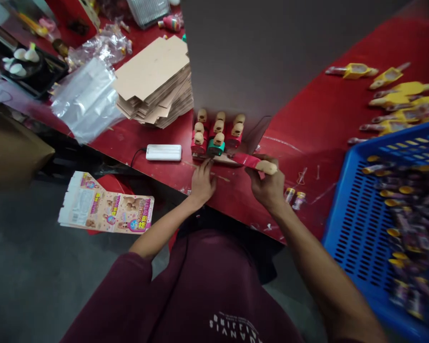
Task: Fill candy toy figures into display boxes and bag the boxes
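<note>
My right hand (pixel 269 186) is closed around a red toy (pixel 248 160) with a beige animal-like head, held tilted just right of a low cardboard box (pixel 226 162). Inside the box stand several similar toys in rows, beige heads up, with red bodies and one green toy (pixel 216 146) at the front. My left hand (pixel 202 183) rests at the box's front edge, below the green toy. Its fingers reach forward and its thumb is apart; the fingertips are partly hard to make out.
A large dark grey panel (pixel 257 57) rises behind the box. Flat cardboard pieces (pixel 153 66) and plastic bags (pixel 89 100) lie left, near a white power bank (pixel 163 152). A blue basket (pixel 343 205) full of toys stands right, below yellow toys (pixel 393 97). Printed cartons (pixel 107 205) lie on a red stool.
</note>
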{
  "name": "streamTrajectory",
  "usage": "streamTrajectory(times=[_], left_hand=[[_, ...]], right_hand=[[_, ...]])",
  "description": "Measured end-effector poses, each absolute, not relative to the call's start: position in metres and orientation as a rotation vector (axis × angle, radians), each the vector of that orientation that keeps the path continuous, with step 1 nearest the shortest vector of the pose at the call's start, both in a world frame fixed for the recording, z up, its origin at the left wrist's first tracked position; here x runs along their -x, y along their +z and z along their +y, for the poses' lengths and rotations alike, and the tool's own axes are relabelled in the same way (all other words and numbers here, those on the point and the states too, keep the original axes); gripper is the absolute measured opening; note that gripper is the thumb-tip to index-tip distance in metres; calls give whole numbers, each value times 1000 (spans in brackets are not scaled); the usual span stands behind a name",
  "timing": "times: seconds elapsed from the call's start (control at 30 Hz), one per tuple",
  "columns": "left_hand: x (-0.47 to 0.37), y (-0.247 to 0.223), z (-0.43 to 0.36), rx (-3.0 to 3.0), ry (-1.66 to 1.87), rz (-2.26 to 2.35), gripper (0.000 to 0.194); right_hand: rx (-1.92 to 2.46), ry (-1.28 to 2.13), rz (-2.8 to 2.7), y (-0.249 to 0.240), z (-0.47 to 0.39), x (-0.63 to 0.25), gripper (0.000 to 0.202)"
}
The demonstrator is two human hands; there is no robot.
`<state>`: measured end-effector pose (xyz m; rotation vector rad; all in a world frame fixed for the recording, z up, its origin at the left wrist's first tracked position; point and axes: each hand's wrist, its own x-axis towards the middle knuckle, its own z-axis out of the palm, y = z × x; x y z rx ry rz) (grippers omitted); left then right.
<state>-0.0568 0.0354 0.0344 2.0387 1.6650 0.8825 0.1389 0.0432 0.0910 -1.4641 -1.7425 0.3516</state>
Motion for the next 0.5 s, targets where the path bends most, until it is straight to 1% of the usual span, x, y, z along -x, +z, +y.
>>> streamTrajectory(times=[0.13, 0.27, 0.37, 0.5], left_hand=[[61, 11, 48, -2106, 637, 1758, 48], [61, 2, 49, -2164, 506, 1785, 51], [61, -2, 49, -2166, 473, 1785, 51], [62, -5, 49, -2113, 516, 1737, 50]], right_hand=[[1462, 352, -1875, 79, 60, -135, 23], [1510, 391, -2026, 87, 64, -140, 26], [1572, 437, -2103, 98, 73, -143, 27], [1601, 556, -2111, 106, 95, -139, 27]])
